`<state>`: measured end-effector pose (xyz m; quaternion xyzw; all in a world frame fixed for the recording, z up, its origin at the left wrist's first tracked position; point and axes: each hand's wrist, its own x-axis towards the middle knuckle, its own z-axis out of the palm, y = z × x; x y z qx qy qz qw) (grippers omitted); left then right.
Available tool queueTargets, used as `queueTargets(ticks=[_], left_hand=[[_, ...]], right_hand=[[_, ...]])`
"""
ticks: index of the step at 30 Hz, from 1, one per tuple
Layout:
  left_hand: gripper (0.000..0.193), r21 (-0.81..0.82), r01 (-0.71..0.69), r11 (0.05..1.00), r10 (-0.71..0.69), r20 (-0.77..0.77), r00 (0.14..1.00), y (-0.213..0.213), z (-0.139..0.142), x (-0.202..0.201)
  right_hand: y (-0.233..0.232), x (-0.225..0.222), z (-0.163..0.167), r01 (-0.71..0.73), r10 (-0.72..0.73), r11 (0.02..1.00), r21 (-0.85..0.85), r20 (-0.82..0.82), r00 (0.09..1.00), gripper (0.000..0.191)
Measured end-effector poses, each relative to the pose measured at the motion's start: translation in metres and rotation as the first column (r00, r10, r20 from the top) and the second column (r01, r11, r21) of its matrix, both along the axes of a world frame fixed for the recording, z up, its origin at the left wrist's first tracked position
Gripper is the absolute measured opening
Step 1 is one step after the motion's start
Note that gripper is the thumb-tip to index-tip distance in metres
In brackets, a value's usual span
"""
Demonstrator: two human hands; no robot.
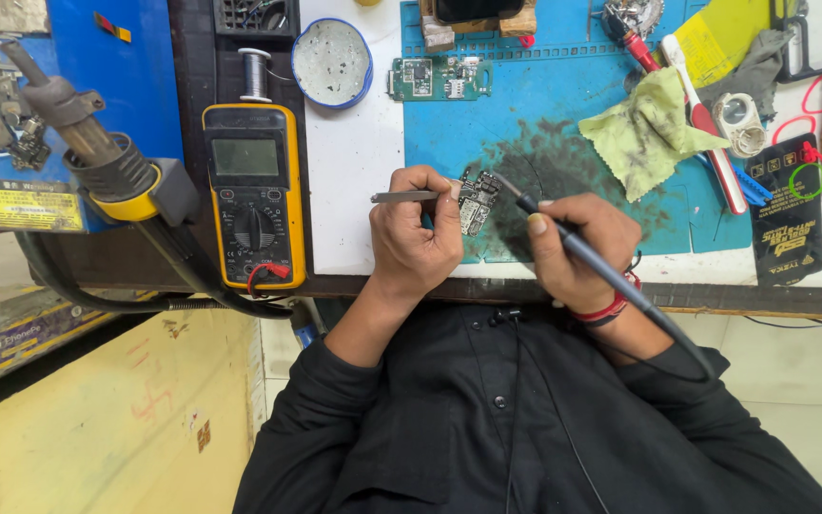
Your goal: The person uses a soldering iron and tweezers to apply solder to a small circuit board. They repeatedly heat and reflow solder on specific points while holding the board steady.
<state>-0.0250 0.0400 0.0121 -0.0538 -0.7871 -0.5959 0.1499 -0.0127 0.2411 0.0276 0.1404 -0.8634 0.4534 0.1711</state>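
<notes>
My left hand (418, 233) grips metal tweezers (403, 197), their handle sticking out to the left, and steadies a small circuit board (477, 202) over the blue work mat (544, 105). My right hand (577, 247) holds a dark soldering iron (582, 255) like a pen. Its tip touches the top edge of the board. The iron's cable trails back past my right wrist, which wears red bands.
A yellow multimeter (254, 195) lies left of my hands, with a solder spool (255, 74) and a round tin (332, 62) behind it. A hot-air gun (88, 143) rests far left. A green circuit board (440, 78), a yellow cloth (647, 128), a toothbrush (706, 124) and a black packet (787, 214) lie on the bench.
</notes>
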Motion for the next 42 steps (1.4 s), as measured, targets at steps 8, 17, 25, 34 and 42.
queueTargets(ticks=[8, 17, 25, 34, 42], left_hand=[[0.013, 0.082, -0.014, 0.997, 0.018, -0.049, 0.999, 0.001, 0.002, 0.008], [0.015, 0.322, -0.072, 0.944, 0.077, -0.005, 0.997, -0.007, 0.006, 0.033], [0.016, 0.318, -0.103, 0.942, 0.067, 0.121, 0.990, -0.009, 0.011, 0.068], [0.013, 0.137, -0.023, 0.990, 0.012, 0.085, 0.996, 0.008, 0.018, 0.050], [0.009, 0.038, -0.028, 0.999, 0.026, 0.037, 0.999, 0.008, 0.015, 0.039]], right_hand=[[0.001, 0.010, 0.009, -0.087, 0.087, 0.996, -0.032, -0.008, 0.996, 0.020], [-0.020, 0.003, 0.044, -0.204, 0.260, 0.907, 0.368, -0.109, 0.960, 0.042], [-0.023, 0.011, 0.035, -0.076, 0.093, 0.986, 0.146, -0.113, 0.989, 0.039], [0.012, 0.029, 0.013, -0.026, 0.039, 0.995, -0.100, 0.129, 0.991, 0.011], [0.006, 0.016, 0.016, -0.040, 0.100, 0.968, -0.248, 0.234, 0.967, 0.015]])
